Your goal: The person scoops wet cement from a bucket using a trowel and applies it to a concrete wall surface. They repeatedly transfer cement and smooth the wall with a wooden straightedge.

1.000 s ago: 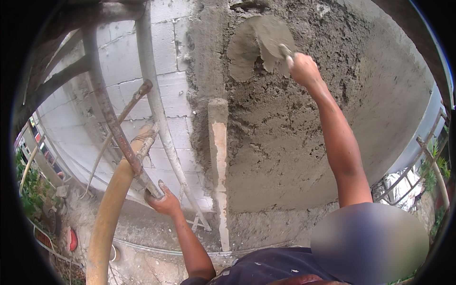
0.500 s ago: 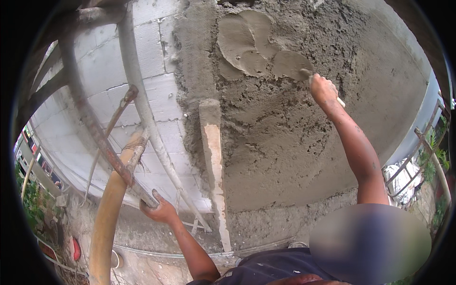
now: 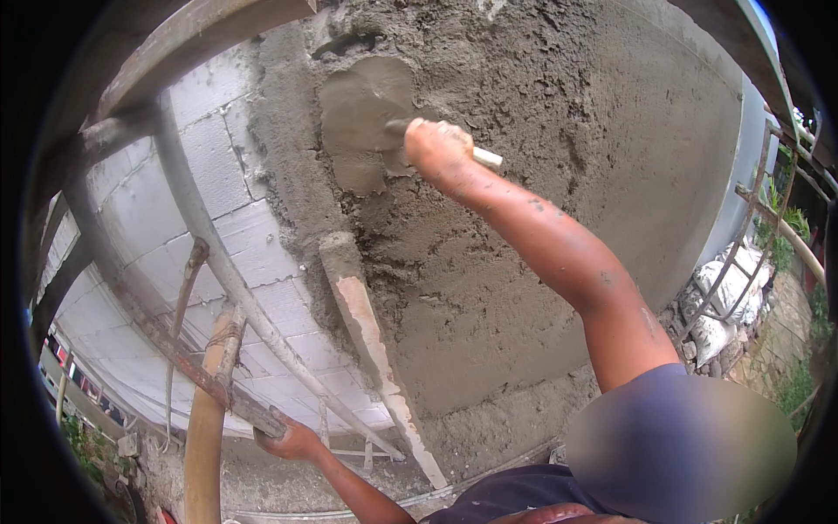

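Observation:
My right hand (image 3: 439,151) is wrapped round the handle of a trowel (image 3: 487,158), whose pale end sticks out behind the fist. Its mortar-coated blade lies against the wall, hard to tell from the smooth patch of wet mortar (image 3: 362,100) around it. Rough grey plaster (image 3: 489,253) covers the wall beside and below that patch. Down at the lower left, my left hand (image 3: 295,439) grips the end of a dirty metal scaffold bar (image 3: 264,423).
Scaffold tubes (image 3: 205,210) and a thick bamboo pole (image 3: 205,437) stand before the white block wall (image 3: 214,162) on the left. A mortar-smeared wooden batten (image 3: 367,332) runs down the wall. White sacks (image 3: 733,284) lie at right, near a metal frame (image 3: 758,210).
My view has shifted, so the wall sits differently. The right hand has moved left with the trowel over the mortar patch, smoothing its lobes. My left hand stays on the bar.

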A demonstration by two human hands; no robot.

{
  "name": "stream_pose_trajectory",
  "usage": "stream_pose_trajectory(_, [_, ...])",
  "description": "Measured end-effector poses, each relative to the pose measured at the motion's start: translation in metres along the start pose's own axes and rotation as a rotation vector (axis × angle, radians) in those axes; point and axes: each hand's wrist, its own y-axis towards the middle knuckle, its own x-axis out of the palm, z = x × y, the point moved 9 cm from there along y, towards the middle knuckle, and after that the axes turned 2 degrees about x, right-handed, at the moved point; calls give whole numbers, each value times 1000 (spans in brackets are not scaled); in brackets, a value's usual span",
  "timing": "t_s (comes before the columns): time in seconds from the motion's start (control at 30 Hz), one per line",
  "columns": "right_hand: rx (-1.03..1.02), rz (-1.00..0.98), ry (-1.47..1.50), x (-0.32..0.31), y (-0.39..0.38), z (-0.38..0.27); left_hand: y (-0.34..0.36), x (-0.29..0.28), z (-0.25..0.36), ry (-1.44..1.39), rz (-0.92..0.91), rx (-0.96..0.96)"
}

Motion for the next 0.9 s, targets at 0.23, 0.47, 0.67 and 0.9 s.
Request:
stream_pose_trajectory(0.23, [272, 32, 179, -29, 13, 149, 1, -5, -2, 64, 5, -25])
stream_pose_trajectory(0.47, [426, -66, 313, 69, -53, 232, -2, -1, -3, -17, -39, -130])
stream_pose_trajectory(0.67, [378, 77, 614, 45, -34, 198, 1, -10, -4, 54, 28, -79])
stream_pose_trajectory(0.9, [27, -188, 571, -13, 0, -25, 0, -7, 0, 10, -11, -27])
